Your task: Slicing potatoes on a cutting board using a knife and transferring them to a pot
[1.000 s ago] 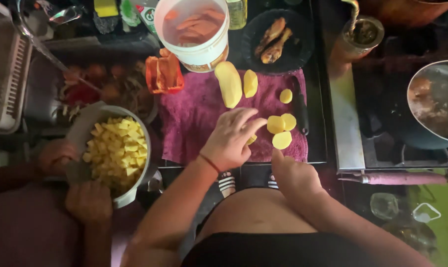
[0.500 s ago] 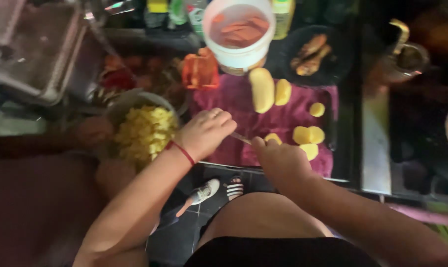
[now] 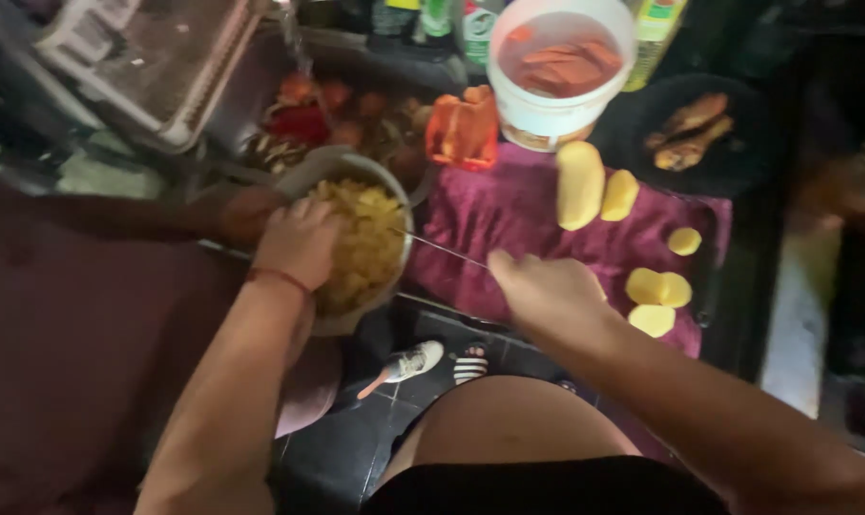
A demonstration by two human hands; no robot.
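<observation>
Diced yellow potato pieces (image 3: 361,243) fill a round metal bowl (image 3: 408,205) that sits at the left edge of a magenta towel (image 3: 509,219) spread on the table. The left hand (image 3: 299,243) rests palm down over the pile at the bowl's left rim, fingers loosely curled and touching the pieces; whether it grips any cannot be told. The right hand (image 3: 547,286) is closed on the handle of a thin-bladed knife (image 3: 442,248), whose blade points left toward the bowl. On the towel lie two peeled long potato halves (image 3: 594,186) near the top and several round yellow potato slices (image 3: 656,291) just right of the right hand. A white plastic bucket (image 3: 556,114) of reddish water with orange pieces stands behind the towel, beside an orange plastic bag (image 3: 461,129).
</observation>
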